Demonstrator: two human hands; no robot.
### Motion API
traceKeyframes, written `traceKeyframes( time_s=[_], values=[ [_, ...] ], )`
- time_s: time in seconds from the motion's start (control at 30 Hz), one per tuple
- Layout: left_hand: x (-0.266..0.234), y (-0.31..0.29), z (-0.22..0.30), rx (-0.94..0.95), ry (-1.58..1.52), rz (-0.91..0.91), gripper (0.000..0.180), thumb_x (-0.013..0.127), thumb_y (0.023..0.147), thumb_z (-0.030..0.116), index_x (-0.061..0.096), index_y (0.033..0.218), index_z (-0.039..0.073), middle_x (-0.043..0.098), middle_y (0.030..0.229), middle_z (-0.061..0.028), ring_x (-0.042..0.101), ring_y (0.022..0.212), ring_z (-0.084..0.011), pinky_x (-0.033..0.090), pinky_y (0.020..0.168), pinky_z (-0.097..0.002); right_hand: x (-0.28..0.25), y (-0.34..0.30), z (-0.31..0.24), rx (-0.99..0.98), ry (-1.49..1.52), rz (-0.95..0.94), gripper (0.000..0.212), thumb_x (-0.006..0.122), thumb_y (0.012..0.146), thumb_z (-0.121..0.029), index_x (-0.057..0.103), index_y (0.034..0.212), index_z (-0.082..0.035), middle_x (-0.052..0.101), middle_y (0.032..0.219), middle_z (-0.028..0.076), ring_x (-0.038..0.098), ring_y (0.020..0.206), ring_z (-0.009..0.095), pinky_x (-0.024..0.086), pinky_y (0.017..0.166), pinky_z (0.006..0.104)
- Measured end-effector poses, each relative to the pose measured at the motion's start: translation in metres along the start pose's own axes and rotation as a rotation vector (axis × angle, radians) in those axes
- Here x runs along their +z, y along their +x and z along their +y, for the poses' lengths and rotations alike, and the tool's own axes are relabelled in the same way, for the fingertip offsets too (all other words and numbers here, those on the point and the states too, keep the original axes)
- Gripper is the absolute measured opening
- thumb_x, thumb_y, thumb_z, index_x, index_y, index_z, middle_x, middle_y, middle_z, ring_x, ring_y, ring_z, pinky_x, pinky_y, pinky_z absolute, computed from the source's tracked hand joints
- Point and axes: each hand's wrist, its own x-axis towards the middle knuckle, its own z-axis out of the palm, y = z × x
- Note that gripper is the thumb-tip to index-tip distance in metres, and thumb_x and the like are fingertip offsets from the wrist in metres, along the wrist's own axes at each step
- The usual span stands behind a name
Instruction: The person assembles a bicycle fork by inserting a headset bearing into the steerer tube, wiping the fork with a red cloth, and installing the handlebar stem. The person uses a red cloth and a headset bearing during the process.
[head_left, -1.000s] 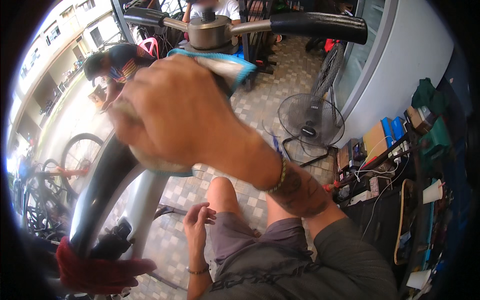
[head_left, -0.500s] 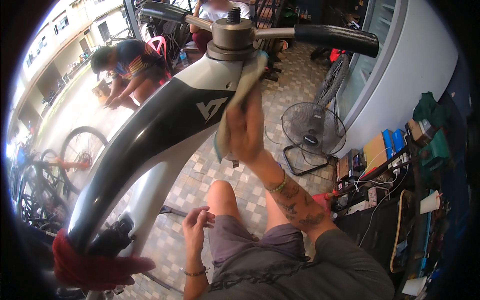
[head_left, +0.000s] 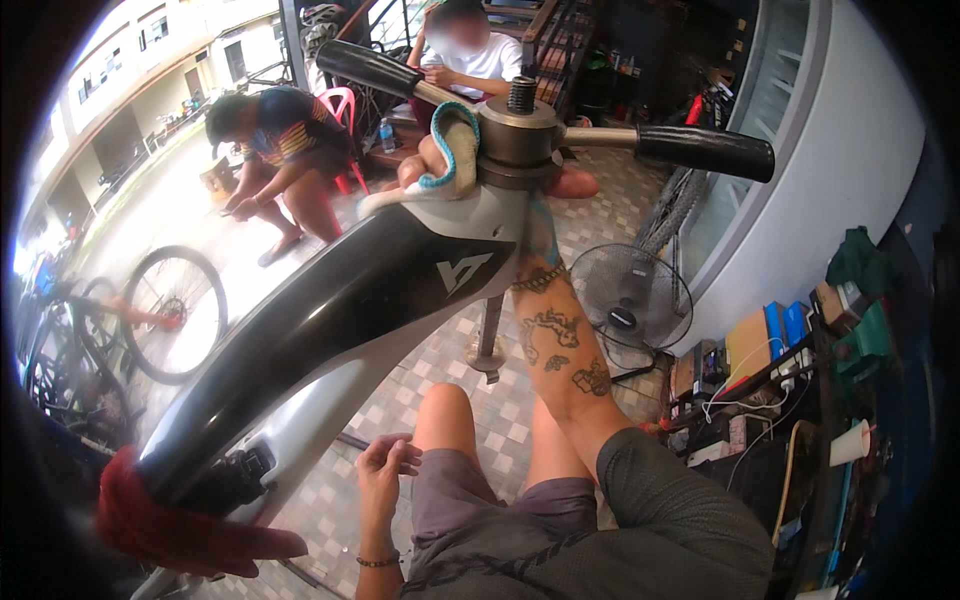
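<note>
A black and white bicycle frame (head_left: 330,270) slants across the left and middle. On top of its head tube sits a round metal head tube tool (head_left: 516,130) with a threaded rod and two black-gripped handles. My right arm reaches up behind the head tube, and my right hand (head_left: 425,165) wraps around it, pressing a pale cloth (head_left: 458,160) with a blue edge against its left side. The tube hides the palm. Over my lap, my left hand (head_left: 388,458) hangs with loosely bent fingers and holds nothing. A dark red cloth (head_left: 170,520) is wrapped around the frame's lower end.
A black fan (head_left: 630,295) stands on the tiled floor behind my right arm. To the right are a cluttered shelf (head_left: 750,380) and a pale glass-fronted cabinet (head_left: 850,120). Two people sit beyond the frame, near a pink chair (head_left: 342,105). Bicycles (head_left: 172,310) stand at the left.
My right hand has moved with the cloth from the head tube's right side round to its upper left. The view has shifted, showing more of the tool's lower shaft. My left hand stays over my lap.
</note>
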Motion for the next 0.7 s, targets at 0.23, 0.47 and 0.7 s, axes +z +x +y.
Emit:
traceKeyframes(
  time_s=[0.23, 0.47, 0.7],
  values=[
    [-0.007, -0.006, -0.006, 0.015, -0.019, 0.081, 0.024, 0.064, 0.104, 0.016, 0.071, 0.112, -0.005, 0.075, 0.088, -0.0119, 0.07, 0.075, -0.0159, 0.057, 0.065, -0.0292, 0.007, 0.016, -0.018, -0.3, -0.411, 0.084, 0.1, 0.047, 0.098, -0.073, 0.035, 0.155, 0.009, 0.033, 0.154, 0.032, 0.03, 0.144, 0.047, 0.024, 0.119, 0.0548],
    [0.004, -0.004, -0.004, -0.012, -0.043, -0.066, 0.025, 0.06, 0.106, 0.015, 0.069, 0.118, -0.005, 0.075, 0.093, -0.0119, 0.07, 0.08, -0.016, 0.057, 0.069, -0.0287, 0.049, -0.036, -0.017, -0.621, -0.773, 0.107, 0.098, 0.039, 0.103, -0.07, 0.029, 0.158, 0.011, 0.021, 0.162, 0.039, 0.017, 0.153, 0.057, 0.014, 0.123, 0.0619],
    [0.013, -0.001, -0.004, -0.062, -0.047, -0.1, 0.024, 0.061, 0.106, 0.017, 0.07, 0.116, -0.003, 0.075, 0.093, -0.0115, 0.071, 0.081, -0.0168, 0.057, 0.07, -0.0298, 0.089, -0.016, -0.029, -0.827, -0.845, 0.063, 0.095, 0.034, 0.102, -0.075, 0.043, 0.153, 0.004, 0.036, 0.156, 0.032, 0.03, 0.149, 0.051, 0.022, 0.121, 0.0628]
  ],
)
